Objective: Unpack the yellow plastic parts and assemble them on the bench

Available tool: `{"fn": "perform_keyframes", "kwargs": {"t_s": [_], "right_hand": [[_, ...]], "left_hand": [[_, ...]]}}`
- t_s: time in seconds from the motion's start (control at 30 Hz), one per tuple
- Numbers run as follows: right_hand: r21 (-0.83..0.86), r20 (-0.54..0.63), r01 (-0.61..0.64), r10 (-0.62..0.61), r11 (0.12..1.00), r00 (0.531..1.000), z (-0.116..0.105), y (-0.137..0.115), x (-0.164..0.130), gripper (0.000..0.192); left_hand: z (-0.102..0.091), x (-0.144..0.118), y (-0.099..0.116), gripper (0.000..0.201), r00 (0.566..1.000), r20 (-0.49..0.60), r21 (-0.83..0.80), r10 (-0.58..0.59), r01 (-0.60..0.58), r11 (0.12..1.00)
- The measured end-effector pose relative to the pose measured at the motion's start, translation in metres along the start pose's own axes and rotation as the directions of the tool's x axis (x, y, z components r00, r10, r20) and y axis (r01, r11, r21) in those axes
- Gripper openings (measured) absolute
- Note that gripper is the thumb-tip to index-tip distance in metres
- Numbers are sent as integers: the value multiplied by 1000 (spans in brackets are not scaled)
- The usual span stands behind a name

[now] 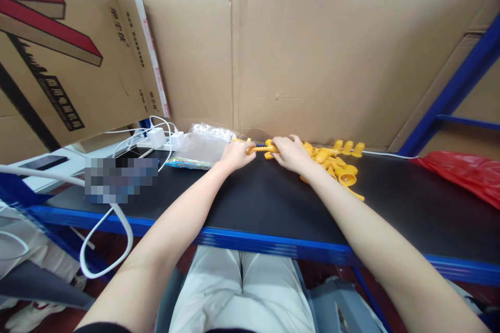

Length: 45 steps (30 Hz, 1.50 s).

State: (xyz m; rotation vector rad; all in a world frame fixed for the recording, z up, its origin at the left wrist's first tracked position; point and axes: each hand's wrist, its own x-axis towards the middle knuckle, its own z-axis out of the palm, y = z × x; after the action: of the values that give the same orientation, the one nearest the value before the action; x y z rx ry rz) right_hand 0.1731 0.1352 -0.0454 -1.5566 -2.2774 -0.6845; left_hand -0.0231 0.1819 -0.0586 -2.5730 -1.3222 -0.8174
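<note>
My left hand (235, 156) is closed round one end of a thin yellow ridged plastic rod (264, 149). The rod reaches across to my right hand (289, 152), whose fingers curl over yellow plastic at its other end. Whether the pieces under those fingers are joined to the rod is hidden. Right beside that hand lies a heap of yellow plastic parts (335, 165), some rounded, some cup-shaped. Behind the heap, three small yellow cups (347, 148) stand in a row. A clear plastic bag (205, 146) with a colourful lower edge lies just left of my left hand.
White chargers (158, 137) and looping cables sit at the left, near a pixelated patch. A red plastic bag (463, 171) lies at the right. Cardboard (304, 57) walls the back. A blue rail (273, 244) edges the black shelf top (265, 203).
</note>
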Motion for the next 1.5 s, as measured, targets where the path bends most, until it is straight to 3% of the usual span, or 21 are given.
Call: {"fn": "perform_keyframes", "kwargs": {"t_s": [0.23, 0.63, 1.17, 1.33, 1.5], "right_hand": [[-3, -26, -16, 16, 1000, 1000, -1, -1, 1, 17], [24, -50, 66, -64, 998, 997, 7, -1, 1, 21], [-7, -72, 4, -5, 1000, 997, 6, 9, -1, 19], [-5, -67, -13, 13, 1000, 998, 5, 8, -1, 20], [-9, -62, -18, 17, 1000, 998, 5, 7, -1, 20]], "left_hand": [[0, 2, 0, 35, 999, 5, 11, -37, 36, 999], [3, 5, -7, 33, 998, -5, 40, -65, 65, 997], [1, 5, -20, 34, 973, -40, 21, -226, 227, 974], [3, 4, -25, 36, 977, -25, 19, -210, 210, 977], [14, 5, -32, 44, 997, -6, -50, -82, 82, 995]]}}
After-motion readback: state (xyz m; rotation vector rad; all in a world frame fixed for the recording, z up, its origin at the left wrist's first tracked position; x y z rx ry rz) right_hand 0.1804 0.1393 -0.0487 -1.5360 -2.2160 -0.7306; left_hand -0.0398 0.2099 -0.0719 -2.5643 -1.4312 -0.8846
